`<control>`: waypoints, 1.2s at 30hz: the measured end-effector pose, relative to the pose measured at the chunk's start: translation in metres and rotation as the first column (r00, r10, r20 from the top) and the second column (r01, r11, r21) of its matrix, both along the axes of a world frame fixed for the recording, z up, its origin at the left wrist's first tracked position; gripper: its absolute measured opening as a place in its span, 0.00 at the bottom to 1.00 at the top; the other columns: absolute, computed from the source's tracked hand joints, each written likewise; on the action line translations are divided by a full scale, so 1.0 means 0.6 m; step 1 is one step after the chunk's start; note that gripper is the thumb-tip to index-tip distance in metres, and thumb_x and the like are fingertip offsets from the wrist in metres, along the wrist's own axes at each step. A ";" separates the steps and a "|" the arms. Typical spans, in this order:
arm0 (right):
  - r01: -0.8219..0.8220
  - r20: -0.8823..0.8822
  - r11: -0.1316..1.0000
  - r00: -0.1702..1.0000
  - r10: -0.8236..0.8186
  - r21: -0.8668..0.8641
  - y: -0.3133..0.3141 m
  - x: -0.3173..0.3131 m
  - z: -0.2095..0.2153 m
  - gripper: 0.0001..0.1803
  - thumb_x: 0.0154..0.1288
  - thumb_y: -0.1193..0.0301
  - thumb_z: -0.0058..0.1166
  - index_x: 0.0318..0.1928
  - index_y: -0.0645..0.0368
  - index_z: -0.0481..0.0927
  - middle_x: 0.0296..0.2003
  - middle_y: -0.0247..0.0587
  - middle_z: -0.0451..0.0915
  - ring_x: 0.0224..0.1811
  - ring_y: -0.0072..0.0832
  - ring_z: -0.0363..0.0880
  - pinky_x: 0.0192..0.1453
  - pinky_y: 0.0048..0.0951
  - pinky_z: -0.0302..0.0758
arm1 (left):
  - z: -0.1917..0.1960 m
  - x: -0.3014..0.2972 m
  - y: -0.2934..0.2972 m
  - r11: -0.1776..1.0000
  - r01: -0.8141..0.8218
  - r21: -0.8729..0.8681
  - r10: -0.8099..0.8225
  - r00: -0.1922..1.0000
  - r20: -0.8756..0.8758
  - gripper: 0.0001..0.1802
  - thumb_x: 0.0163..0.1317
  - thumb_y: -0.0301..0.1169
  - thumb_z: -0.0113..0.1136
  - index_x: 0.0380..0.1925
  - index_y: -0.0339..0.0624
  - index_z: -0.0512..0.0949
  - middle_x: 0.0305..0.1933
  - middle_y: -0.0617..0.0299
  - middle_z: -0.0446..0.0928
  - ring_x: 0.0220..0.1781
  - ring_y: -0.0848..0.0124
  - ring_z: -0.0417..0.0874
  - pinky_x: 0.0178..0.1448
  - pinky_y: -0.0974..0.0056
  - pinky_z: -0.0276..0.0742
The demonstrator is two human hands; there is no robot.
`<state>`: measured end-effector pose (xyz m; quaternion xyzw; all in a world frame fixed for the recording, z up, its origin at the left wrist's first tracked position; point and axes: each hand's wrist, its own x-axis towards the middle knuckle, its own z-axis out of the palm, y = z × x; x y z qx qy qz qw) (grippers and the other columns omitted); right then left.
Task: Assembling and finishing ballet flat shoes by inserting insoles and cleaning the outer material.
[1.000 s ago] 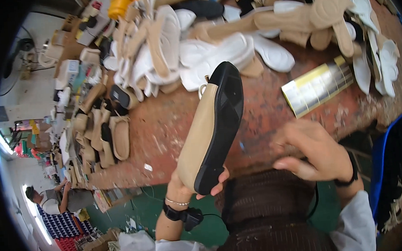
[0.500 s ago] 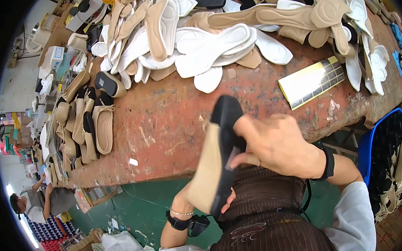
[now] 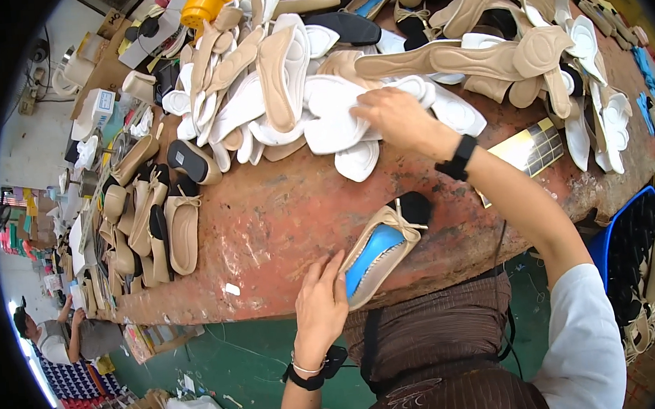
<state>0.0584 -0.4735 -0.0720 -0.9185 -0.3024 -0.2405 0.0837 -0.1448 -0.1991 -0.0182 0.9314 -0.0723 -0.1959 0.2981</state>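
A beige ballet flat [image 3: 392,264] with a black toe, a thin bow and a blue inside lies sole down near the table's front edge. My left hand [image 3: 322,300] grips it at the heel end, the fingers along its left side. Stretched across the table, my right hand [image 3: 405,119] has its fingertips on a white insole [image 3: 328,102] at the front of the pile and seems to pinch its right edge. The thumb is hidden. More white and beige insoles [image 3: 281,78] are heaped around it.
Finished-looking beige flats [image 3: 181,234] crowd the table's left side. A sheet of dark square stickers [image 3: 532,148] lies under my right forearm. A blue-rimmed bin [image 3: 600,242] with shoes stands at the right. Another person [image 3: 55,330] is at the far left.
The shoe, held up with its black sole showing, now rests on the table with its opening upward. My right hand has left it and reached forward to the white insoles.
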 end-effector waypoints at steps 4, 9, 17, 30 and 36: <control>0.186 -0.290 0.889 0.955 -0.064 0.418 -0.024 -0.040 0.063 0.14 0.61 0.77 0.56 0.48 0.60 0.83 0.43 0.52 0.85 0.42 0.48 0.84 0.46 0.41 0.79 | -0.019 -0.035 0.019 1.000 -0.005 -0.024 0.011 0.965 0.261 0.28 0.63 0.37 0.65 0.63 0.41 0.76 0.68 0.42 0.70 0.66 0.43 0.72 0.68 0.48 0.69; 0.418 -0.434 0.341 0.900 -0.032 0.842 -0.069 -0.190 0.205 0.26 0.72 0.73 0.53 0.69 0.58 0.67 0.45 0.42 0.84 0.43 0.26 0.84 0.48 0.27 0.79 | -0.088 -0.071 0.024 0.982 0.111 -0.150 -0.027 0.882 0.470 0.30 0.49 0.34 0.78 0.55 0.43 0.81 0.75 0.39 0.60 0.73 0.40 0.65 0.73 0.46 0.64; 0.518 -0.447 0.006 0.732 0.515 0.856 -0.110 -0.342 0.131 0.44 0.58 0.60 0.67 0.69 0.71 0.64 0.63 0.63 0.74 0.68 0.48 0.74 0.67 0.46 0.75 | -0.113 -0.057 0.047 0.970 0.116 -0.212 0.021 0.833 0.553 0.09 0.47 0.23 0.76 0.30 0.43 0.87 0.63 0.41 0.74 0.63 0.47 0.79 0.62 0.52 0.79; 0.488 -0.591 0.341 0.727 0.349 0.803 -0.048 -0.322 0.122 0.37 0.72 0.54 0.50 0.68 0.73 0.66 0.69 0.59 0.68 0.60 0.39 0.78 0.61 0.37 0.76 | -0.162 -0.069 0.046 0.921 0.051 -0.387 0.180 0.824 0.537 0.69 0.49 0.42 0.81 0.77 0.39 0.37 0.76 0.39 0.55 0.76 0.46 0.62 0.77 0.46 0.61; -0.178 -0.284 0.966 0.932 0.227 0.186 0.068 -0.282 0.070 0.36 0.53 0.59 0.64 0.60 0.68 0.76 0.44 0.40 0.79 0.48 0.35 0.75 0.56 0.38 0.73 | -0.172 -0.069 0.037 0.854 0.000 -0.521 0.310 0.804 0.508 0.78 0.48 0.47 0.82 0.77 0.45 0.24 0.75 0.35 0.53 0.76 0.43 0.60 0.74 0.45 0.65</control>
